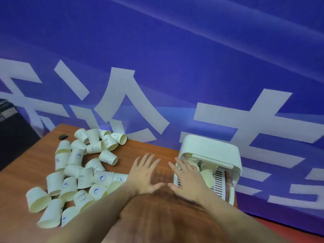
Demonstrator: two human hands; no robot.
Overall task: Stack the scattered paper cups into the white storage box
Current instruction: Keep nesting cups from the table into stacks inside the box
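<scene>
Several cream paper cups (77, 174) with small blue prints lie scattered and tipped over on the left half of the brown wooden table (21, 174). The white storage box (213, 149) stands at the table's right end, its front open, with a slotted tray and some stacked cups (207, 178) inside. My left hand (143, 174) is spread flat with straight fingers over the table between the pile and the box, holding nothing. My right hand (185, 179) is also spread flat, its fingers reaching over the box's front edge, holding nothing.
A blue banner (175, 58) with large white characters hangs right behind the table. A round cable hole (63, 137) sits at the table's far left corner. A dark object (7, 109) stands beyond the left edge. Red floor (298, 232) shows at the lower right.
</scene>
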